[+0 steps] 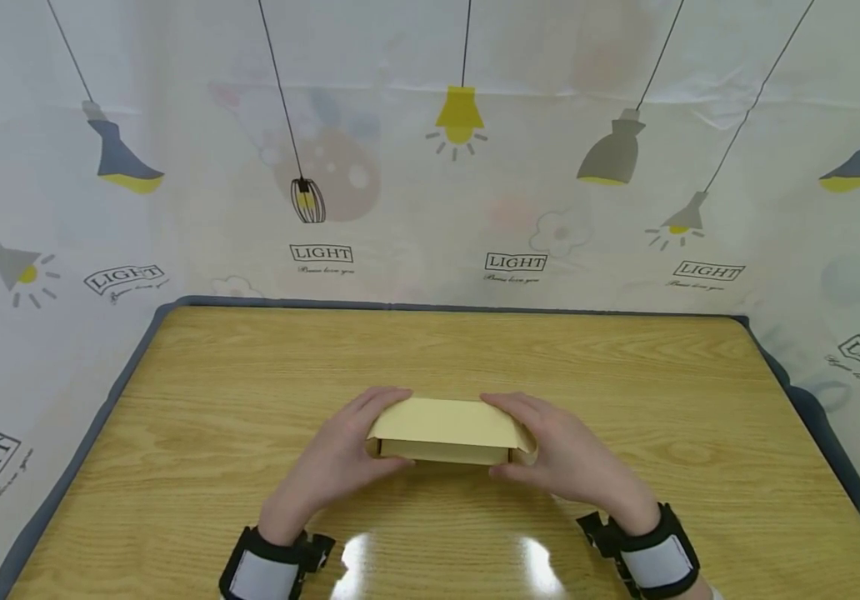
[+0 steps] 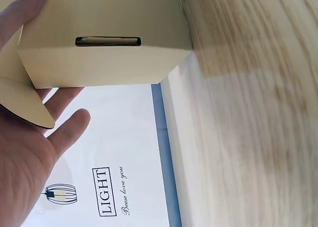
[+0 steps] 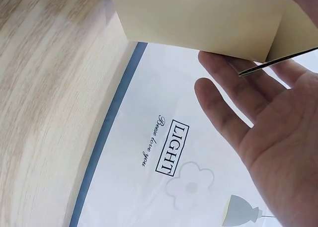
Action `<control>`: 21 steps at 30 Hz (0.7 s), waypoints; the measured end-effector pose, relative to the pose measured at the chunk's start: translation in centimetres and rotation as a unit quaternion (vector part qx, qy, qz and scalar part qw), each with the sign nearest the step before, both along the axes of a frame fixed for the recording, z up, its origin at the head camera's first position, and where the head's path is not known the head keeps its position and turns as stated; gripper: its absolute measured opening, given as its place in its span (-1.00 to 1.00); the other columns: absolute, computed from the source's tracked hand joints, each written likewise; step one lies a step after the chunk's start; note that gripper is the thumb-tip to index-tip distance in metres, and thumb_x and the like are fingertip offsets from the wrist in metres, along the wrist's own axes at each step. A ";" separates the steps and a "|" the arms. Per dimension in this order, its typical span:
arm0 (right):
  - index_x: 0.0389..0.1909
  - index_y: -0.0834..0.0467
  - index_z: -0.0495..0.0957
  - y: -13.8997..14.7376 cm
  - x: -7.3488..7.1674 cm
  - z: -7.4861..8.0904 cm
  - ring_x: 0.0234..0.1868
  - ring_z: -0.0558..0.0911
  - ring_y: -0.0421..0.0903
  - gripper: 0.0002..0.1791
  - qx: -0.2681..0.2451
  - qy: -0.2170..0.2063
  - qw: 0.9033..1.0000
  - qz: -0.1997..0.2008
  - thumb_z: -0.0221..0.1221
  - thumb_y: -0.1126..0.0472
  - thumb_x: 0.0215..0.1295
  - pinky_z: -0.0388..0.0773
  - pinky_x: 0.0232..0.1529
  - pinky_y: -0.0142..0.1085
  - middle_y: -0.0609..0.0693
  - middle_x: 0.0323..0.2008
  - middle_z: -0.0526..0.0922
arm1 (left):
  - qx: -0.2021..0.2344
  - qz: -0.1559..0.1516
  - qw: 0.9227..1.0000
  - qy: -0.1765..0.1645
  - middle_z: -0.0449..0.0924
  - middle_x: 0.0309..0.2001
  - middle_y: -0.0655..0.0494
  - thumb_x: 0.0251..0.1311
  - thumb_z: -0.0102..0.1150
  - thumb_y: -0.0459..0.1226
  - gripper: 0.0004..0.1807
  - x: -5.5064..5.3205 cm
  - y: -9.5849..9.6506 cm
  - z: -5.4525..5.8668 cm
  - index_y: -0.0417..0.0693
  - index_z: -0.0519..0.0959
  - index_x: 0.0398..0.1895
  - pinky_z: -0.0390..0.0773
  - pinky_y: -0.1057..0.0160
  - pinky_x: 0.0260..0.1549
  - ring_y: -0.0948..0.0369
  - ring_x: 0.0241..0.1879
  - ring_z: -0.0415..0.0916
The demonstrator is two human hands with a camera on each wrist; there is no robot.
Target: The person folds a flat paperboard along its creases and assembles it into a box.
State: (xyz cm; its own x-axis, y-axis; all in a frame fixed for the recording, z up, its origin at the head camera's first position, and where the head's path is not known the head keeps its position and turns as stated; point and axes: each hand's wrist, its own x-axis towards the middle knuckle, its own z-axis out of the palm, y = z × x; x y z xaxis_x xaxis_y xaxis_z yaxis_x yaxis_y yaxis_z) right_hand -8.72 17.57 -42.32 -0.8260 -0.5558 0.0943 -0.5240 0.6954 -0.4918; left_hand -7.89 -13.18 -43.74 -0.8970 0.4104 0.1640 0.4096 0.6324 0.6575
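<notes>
A pale yellow cardboard box (image 1: 448,421) is at the middle of the table, its long side toward me. My left hand (image 1: 340,442) grips the left end, thumb at the front and fingers round the back. On the opposite end my right hand (image 1: 568,446) holds it the same way. In the left wrist view a narrow slot (image 2: 108,40) is cut into the end wall, and a rounded flap (image 2: 25,105) sticks out beside the palm. Another flap (image 3: 295,36) juts out near the right palm in the right wrist view. The inside of the box is hidden.
The wood-grain table (image 1: 250,358) has a dark blue-grey edge (image 1: 310,304) along its back and sides. Behind it hangs a white sheet (image 1: 415,208) printed with lamps and lettering. Black straps (image 1: 265,567) circle both wrists.
</notes>
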 end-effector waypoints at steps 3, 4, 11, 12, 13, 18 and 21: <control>0.53 0.05 0.38 0.1 0.0 0.0 0.25 0.70 0.04 -0.03 0.001 -0.005 1.000 0.006 0.58 0.01 0.09 0.70 0.25 0.03 0.07 0.34 0.65 | 0.010 -0.002 1.000 -0.023 0.56 0.38 0.03 -0.04 0.68 -0.25 -0.05 -0.1 -0.1 -0.1 -0.01 0.42 0.49 0.65 -0.09 0.32 0.00 0.31 0.60; 0.53 0.06 0.37 0.1 0.0 0.0 0.25 0.70 0.05 -0.03 0.001 -0.008 1.000 0.008 0.58 0.00 0.11 0.70 0.25 0.04 0.08 0.35 0.64 | 0.014 -0.004 0.999 -0.031 0.56 0.38 0.03 -0.02 0.67 -0.24 -0.05 -0.1 -0.2 -0.1 -0.02 0.41 0.49 0.63 -0.10 0.34 -0.01 0.33 0.59; 0.54 0.08 0.35 0.3 0.0 0.0 0.28 0.70 0.07 -0.04 0.006 -0.018 1.000 0.014 0.53 -0.09 0.17 0.69 0.29 0.05 0.09 0.36 0.63 | 0.027 0.000 0.997 -0.075 0.54 0.42 0.05 0.02 0.65 -0.12 -0.04 -0.3 -0.2 -0.2 0.02 0.39 0.52 0.56 -0.10 0.42 -0.02 0.41 0.53; 0.54 0.08 0.35 0.3 -0.1 0.0 0.28 0.69 0.08 -0.04 0.008 -0.021 1.000 0.013 0.53 -0.10 0.17 0.69 0.29 0.05 0.09 0.36 0.63 | 0.029 0.001 0.996 -0.080 0.54 0.42 0.05 0.02 0.65 -0.11 -0.04 -0.3 -0.2 -0.2 0.02 0.39 0.52 0.54 -0.11 0.44 -0.02 0.42 0.52; 0.54 0.07 0.36 0.3 -0.1 0.0 0.29 0.69 0.08 -0.04 0.009 -0.024 1.000 0.013 0.53 -0.11 0.17 0.68 0.29 0.05 0.08 0.36 0.64 | 0.030 0.002 0.996 -0.084 0.54 0.42 0.05 0.03 0.65 -0.10 -0.05 -0.3 -0.2 -0.2 0.03 0.39 0.52 0.54 -0.12 0.44 -0.02 0.42 0.52; 0.50 0.05 0.41 0.3 -0.1 0.0 0.24 0.72 0.02 -0.08 0.011 -0.031 0.999 0.011 0.55 -0.10 0.15 0.71 0.24 0.01 0.03 0.30 0.68 | 0.036 0.000 0.995 -0.094 0.58 0.38 0.05 0.06 0.63 -0.09 -0.11 -0.3 -0.2 -0.3 0.02 0.43 0.48 0.53 -0.12 0.44 -0.01 0.40 0.53; 0.45 0.05 0.47 0.2 -0.2 -0.1 0.18 0.73 -0.03 -0.12 0.008 -0.027 1.000 0.014 0.57 -0.07 0.13 0.73 0.20 -0.03 -0.01 0.25 0.71 | 0.036 -0.002 0.995 -0.094 0.61 0.33 0.08 0.07 0.63 -0.09 -0.16 -0.3 -0.2 -0.4 0.05 0.46 0.44 0.57 -0.11 0.41 0.02 0.35 0.57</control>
